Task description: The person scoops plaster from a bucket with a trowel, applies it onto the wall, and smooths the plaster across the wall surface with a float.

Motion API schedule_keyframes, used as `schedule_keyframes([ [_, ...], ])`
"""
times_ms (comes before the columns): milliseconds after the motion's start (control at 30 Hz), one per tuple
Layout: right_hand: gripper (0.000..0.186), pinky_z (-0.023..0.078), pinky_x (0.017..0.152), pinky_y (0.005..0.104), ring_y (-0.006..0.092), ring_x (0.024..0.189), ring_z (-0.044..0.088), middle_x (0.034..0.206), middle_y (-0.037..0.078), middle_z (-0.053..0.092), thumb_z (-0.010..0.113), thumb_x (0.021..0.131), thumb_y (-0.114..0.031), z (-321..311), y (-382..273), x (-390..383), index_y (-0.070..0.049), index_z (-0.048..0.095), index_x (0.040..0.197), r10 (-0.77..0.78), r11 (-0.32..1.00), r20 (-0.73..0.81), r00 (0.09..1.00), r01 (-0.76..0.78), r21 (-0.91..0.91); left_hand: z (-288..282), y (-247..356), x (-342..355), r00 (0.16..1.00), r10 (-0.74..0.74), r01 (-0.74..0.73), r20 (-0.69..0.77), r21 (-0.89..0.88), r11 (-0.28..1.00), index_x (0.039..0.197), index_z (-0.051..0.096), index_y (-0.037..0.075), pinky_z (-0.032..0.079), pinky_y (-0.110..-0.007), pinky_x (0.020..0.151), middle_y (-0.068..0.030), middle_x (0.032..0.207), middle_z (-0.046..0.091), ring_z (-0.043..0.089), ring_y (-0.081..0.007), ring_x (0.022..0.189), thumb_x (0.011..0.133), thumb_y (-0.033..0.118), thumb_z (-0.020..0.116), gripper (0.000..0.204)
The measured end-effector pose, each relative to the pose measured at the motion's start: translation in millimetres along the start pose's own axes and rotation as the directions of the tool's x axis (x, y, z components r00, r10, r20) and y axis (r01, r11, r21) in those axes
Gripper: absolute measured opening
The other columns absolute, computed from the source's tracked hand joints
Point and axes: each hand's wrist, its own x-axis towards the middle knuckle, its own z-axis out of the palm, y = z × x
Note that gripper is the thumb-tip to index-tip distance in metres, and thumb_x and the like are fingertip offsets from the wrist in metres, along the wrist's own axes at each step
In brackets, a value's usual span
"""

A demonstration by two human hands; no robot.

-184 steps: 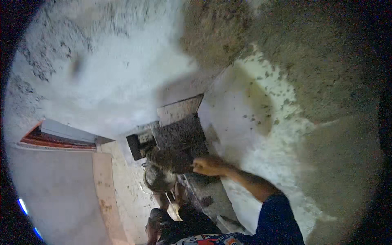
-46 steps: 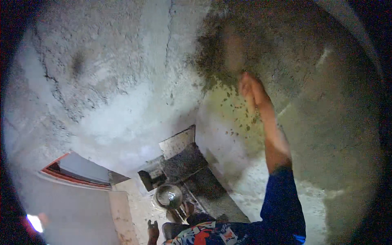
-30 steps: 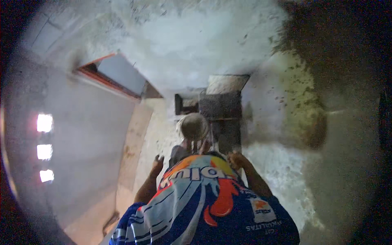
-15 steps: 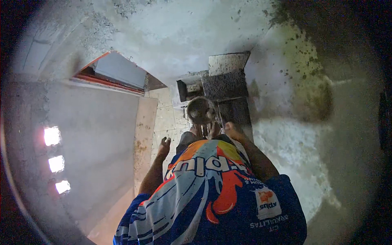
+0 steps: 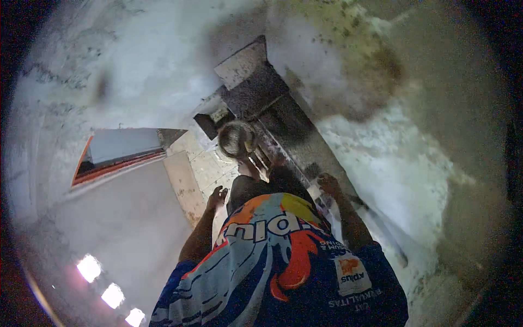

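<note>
Head view, from the left: three bright squares of light [image 5: 113, 295], an orange-framed opening [image 5: 117, 168] above them. My left hand [image 5: 218, 196] hangs beside my leg [image 5: 246, 189], fingers slightly apart. A round bucket [image 5: 227, 148] stands ahead of my legs, apart from both hands. Then a long dark slab [image 5: 289, 125]; my right hand [image 5: 329, 185], fingers curled, is near a dark lump [image 5: 311, 170]; whether they grip anything, I cannot tell. Beyond is a pale, patchy wall [image 5: 381, 163].

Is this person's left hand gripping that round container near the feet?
No, the left hand hangs beside the body, visibly apart from the round container.
</note>
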Motion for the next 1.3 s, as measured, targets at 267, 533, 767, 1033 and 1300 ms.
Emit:
schedule_keyframes([
  [267,0.028,0.053,0.07,0.0371,0.0252,0.079,0.064,0.099,0.013,0.065,0.059,0.089,-0.023,20.2,34.2,-29.7,-0.006,0.061,0.11,-0.349,0.617,0.121,0.929,0.325,-0.717,27.7,-2.4,11.8,0.898,0.39,-0.309,0.203,-0.341,0.888,0.127,0.048,0.001,0.046,-0.041,0.09,-0.0266,0.118,0.056,0.057,-0.0385,0.106,0.093,0.035,0.052,0.049],
  [533,0.032,0.05,0.078,0.0418,0.0328,0.089,0.063,0.098,0.016,0.064,0.06,0.085,-0.026,69.8,89.4,-105.3,-0.003,0.06,0.107,0.159,0.969,-0.18,0.971,-0.189,-0.162,58.4,214.6,-22.1,0.816,0.266,-0.524,0.513,0.464,0.715,0.128,0.048,-0.001,0.046,-0.048,0.089,-0.0264,0.118,0.057,0.056,-0.0431,0.105,0.09,0.043,0.052,0.058],
  [767,0.042,0.051,0.065,0.0348,0.0221,0.073,0.064,0.08,0.011,0.064,0.069,0.082,-0.029,154.5,241.1,-68.4,-0.009,0.056,0.116,0.573,0.76,-0.078,0.816,-0.493,0.424,140.0,184.2,38.4,0.611,0.455,-0.785,0.648,0.419,0.456,0.127,0.048,-0.001,0.041,-0.052,0.097,-0.0283,0.121,0.053,0.05,-0.0454,0.113,0.085,0.04,0.062,0.06],
  [1033,0.043,0.052,0.074,0.04,0.028,0.089,0.065,0.097,0.013,0.067,0.07,0.081,-0.03,255.1,521.8,-18.6,-0.01,0.056,0.117,0.762,0.647,-0.415,0.497,-0.567,0.509,225.9,184.5,101.8,0.553,0.189,-0.833,0.812,0.547,0.086,0.131,0.046,0.005,0.028,-0.056,0.106,-0.0232,0.132,0.044,0.038,-0.0407,0.126,0.079,0.034,0.066,0.063],
  [1300,0.062,0.042,0.097,0.0353,0.0264,0.114,0.053,0.126,0.016,0.055,0.071,0.079,-0.02,303.0,744.9,-42.0,-0.003,0.043,0.132,0.61,0.693,-0.624,0.489,-0.711,0.12,275.5,247.5,141.5,0.704,-0.061,-0.685,0.707,0.7,0.203,0.126,0.049,0.003,0.037,-0.052,0.1,-0.0234,0.126,0.05,0.048,-0.0407,0.118,0.077,0.029,0.069,0.059],
])
